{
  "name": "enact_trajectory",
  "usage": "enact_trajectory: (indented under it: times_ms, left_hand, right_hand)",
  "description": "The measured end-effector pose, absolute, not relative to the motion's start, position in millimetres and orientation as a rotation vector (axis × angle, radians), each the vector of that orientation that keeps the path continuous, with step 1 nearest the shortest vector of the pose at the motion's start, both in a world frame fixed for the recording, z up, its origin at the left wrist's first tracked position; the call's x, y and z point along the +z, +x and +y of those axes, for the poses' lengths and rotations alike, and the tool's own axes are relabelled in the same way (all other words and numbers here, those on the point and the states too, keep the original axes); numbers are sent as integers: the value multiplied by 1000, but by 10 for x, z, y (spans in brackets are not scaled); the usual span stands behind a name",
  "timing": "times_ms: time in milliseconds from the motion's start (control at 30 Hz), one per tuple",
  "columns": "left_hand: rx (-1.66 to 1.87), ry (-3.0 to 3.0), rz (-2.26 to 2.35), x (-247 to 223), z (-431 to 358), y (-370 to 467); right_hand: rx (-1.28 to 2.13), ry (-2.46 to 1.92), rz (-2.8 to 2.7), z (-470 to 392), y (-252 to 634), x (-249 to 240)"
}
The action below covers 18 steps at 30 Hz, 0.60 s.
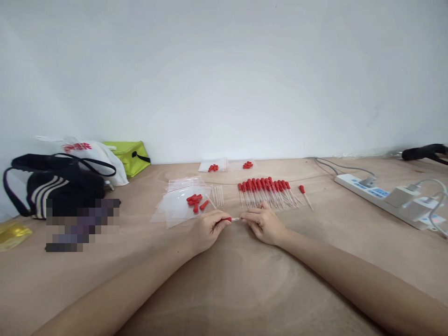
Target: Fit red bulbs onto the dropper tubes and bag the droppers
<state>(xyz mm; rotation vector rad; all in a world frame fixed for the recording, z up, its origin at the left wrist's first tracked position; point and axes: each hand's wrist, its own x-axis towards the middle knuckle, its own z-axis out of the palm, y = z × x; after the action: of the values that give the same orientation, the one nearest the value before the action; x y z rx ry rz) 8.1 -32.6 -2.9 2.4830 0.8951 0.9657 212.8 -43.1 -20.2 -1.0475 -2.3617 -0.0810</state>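
Over the middle of the wooden table, my left hand (209, 229) pinches a red rubber dropper bulb (229, 219). My right hand (263, 224) is closed on a thin clear glass tube (235, 219), whose left end meets the bulb; how deep it sits inside is hidden by fingers. Just beyond my left hand, several loose red bulbs (196, 201) lie on clear zip bags (177, 205). Bare glass tubes (217, 195) lie beside them. Past my right hand is a row of droppers with red bulbs (266, 186), and a single dropper (303, 191) lies apart to the right.
At the back are more bags with red bulbs (213, 168). A white power strip (381, 193) with plugs and cables stands on the right. On the left are a black bag (66, 184), a white plastic bag (110, 161) and a lime-green bag (128, 156). A wall (224, 79) rises behind the table.
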Motion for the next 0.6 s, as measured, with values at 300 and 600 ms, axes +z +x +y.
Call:
enact_trajectory:
  times_ms: [300,600]
  left_hand:
    - [980,2644,883,-75,-333,62]
    - [917,2702,802,-92,-320,52]
  right_hand:
    - [-215,-1091,-2415,-489,2066,-186]
    - [-234,-1029,-2381,-508,1989,-218]
